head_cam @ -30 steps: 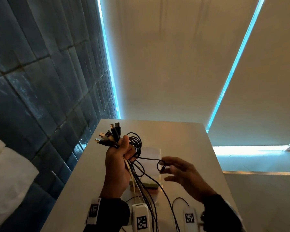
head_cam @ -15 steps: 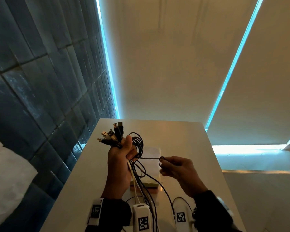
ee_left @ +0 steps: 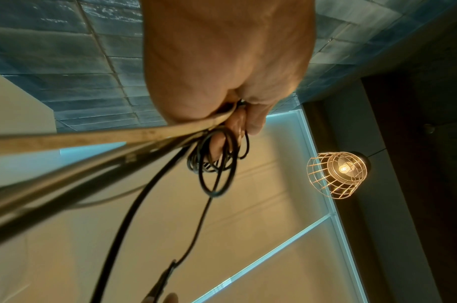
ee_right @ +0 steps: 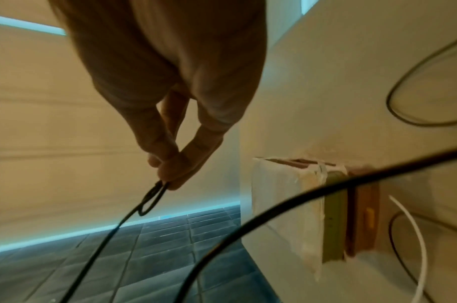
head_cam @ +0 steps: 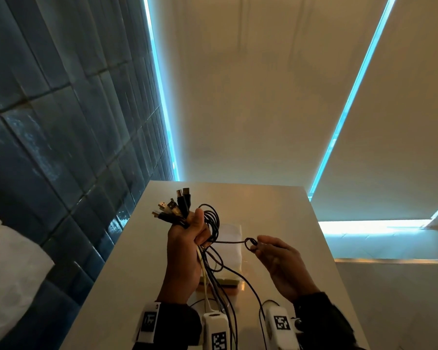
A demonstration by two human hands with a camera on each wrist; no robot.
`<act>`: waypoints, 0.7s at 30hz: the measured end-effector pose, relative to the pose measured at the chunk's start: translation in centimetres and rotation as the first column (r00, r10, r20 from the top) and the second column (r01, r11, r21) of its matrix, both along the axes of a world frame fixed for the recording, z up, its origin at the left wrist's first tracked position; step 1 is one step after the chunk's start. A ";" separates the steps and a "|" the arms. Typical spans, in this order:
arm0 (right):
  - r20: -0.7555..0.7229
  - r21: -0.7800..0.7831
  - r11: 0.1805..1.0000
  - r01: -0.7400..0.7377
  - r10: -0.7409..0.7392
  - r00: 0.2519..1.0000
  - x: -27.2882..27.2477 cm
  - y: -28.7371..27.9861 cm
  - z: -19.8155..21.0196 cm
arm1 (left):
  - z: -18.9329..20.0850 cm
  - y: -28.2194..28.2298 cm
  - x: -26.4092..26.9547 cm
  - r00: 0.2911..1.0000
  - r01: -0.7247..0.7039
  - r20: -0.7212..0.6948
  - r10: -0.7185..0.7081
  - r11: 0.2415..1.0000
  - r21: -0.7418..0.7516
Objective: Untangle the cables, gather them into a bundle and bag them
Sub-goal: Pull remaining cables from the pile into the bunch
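Left hand [head_cam: 187,246] grips cables [head_cam: 208,263] above counter [head_cam: 276,205], plugs up. Right hand [head_cam: 278,261] now pinches small black loop [head_cam: 250,244], drawn farther right than before. Untangling ongoing; bag [head_cam: 232,238] unused.

**Two hands, one fistful of cables, one bag**

Two hands work above one pale table [head_cam: 276,205]: the left hand [head_cam: 185,248] and the right hand [head_cam: 281,263]. One bunch of cables [head_cam: 213,223] is counted, mostly black with at least one white strand; the exact number of cords cannot be told. About six plug ends [head_cam: 173,207] fan out at the top of that bunch. One small black loop [head_cam: 250,243] stands apart from it. One clear bag [head_cam: 232,238] lies on the table. Three tagged white wrist devices show at the lower edge. Two bright window strips cross the blinds, and one caged lamp [ee_left: 337,174] burns overhead.
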State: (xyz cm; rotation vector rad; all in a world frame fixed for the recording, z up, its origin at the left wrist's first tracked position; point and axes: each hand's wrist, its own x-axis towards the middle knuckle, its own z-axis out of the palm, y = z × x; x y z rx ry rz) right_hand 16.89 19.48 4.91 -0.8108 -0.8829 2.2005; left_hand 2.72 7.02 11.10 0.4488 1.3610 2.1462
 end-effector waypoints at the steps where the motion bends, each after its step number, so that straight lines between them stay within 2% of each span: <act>1: -0.021 -0.054 0.998 -0.027 0.026 0.999 0.0 0.1 0.0 | 0.0 0.1 0.1 1.000 0.002 -0.005 -0.002 1.000 0.002; 3: -0.069 -0.153 0.984 -0.093 0.083 0.994 0.2 0.3 0.3 | 0.0 0.1 0.1 1.000 -0.005 -0.012 0.005 1.000 0.005; 5: -0.101 -0.189 0.968 -0.166 0.149 0.984 0.4 0.2 0.6 | -0.1 0.0 -0.1 1.000 -0.021 -0.005 0.021 1.000 0.002; 9: 0.010 -0.051 0.963 -0.265 0.266 0.964 1.3 0.2 0.7 | -0.1 -0.2 -0.5 1.000 -0.024 -0.003 0.024 1.000 0.004; 12: 0.073 -0.028 0.951 -0.307 0.308 0.948 1.9 0.3 0.6 | -0.1 -0.2 -0.7 1.000 -0.019 -0.016 0.019 1.000 0.021; 14: 0.078 -0.035 0.952 -0.303 0.305 0.949 2.1 0.4 0.6 | -0.1 -0.1 -0.6 1.000 -0.009 -0.013 0.009 1.000 0.023; 16: 0.010 -0.072 0.945 -0.318 0.319 0.948 2.4 0.6 0.5 | -0.1 0.0 -0.6 1.000 -0.002 -0.004 0.003 1.000 0.027; 19: -0.162 -0.089 0.866 -0.493 0.476 0.865 2.7 0.8 0.4 | 0.0 -0.1 -0.7 1.000 0.000 0.004 0.000 1.000 0.031; 21: -0.110 0.011 0.807 -0.591 0.588 0.801 2.9 0.8 0.6 | 0.1 -0.2 -0.5 1.000 0.007 0.005 -0.008 0.999 0.035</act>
